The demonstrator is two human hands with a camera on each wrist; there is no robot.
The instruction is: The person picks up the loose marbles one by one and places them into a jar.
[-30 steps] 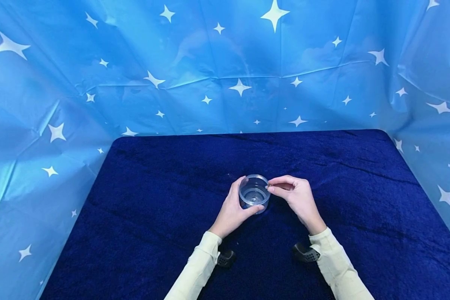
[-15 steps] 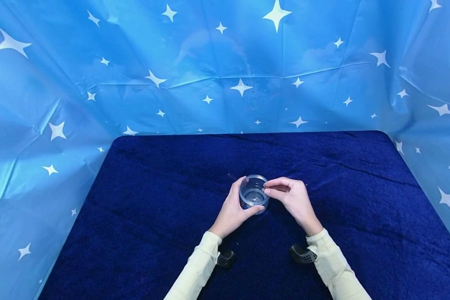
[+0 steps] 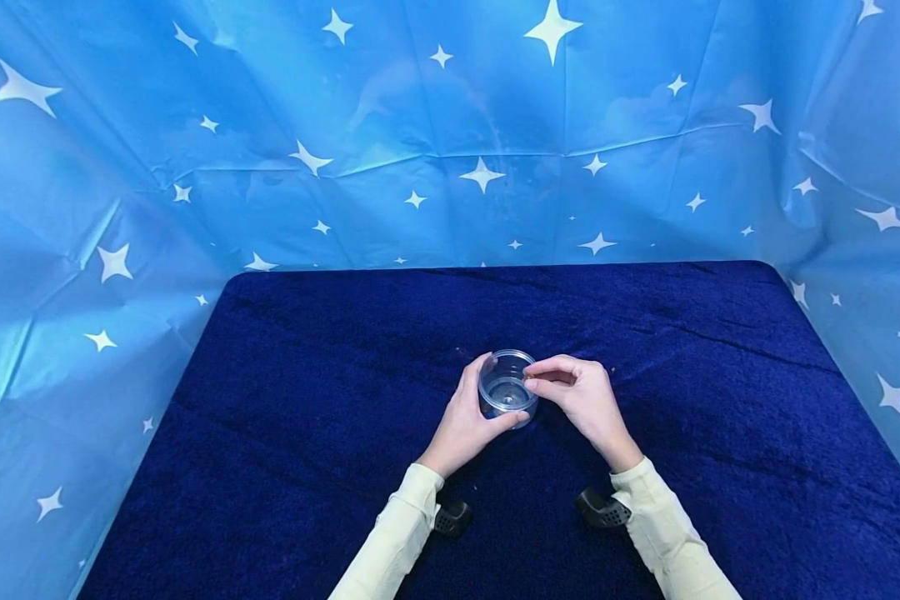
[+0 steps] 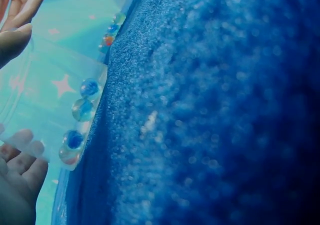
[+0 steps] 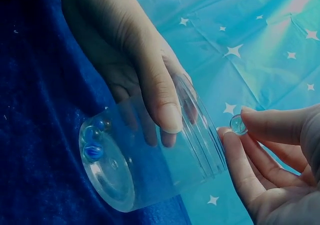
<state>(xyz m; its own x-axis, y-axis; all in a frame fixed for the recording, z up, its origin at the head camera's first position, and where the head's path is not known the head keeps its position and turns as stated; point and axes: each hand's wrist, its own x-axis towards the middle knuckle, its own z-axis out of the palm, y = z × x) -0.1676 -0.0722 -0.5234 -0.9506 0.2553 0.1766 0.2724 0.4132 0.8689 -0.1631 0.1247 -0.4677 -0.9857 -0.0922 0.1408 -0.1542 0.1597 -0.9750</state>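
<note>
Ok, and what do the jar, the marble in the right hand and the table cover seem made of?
Jar: clear and glossy, probably plastic, though glass is possible; the marbles inside show through it.
Held marble: smooth, likely glass, as its round body is see-through; plastic could look alike.
Table cover: deep blue, likely velvet or plush, from its fuzzy nap and patchy sheen.

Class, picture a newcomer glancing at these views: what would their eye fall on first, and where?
Probably the starry blue backdrop, filling the top of the head view behind the dark blue cloth. Then the clear jar gripped by the left hand, with marbles at its bottom. Beside its rim, the right hand pinches a single marble.
</note>
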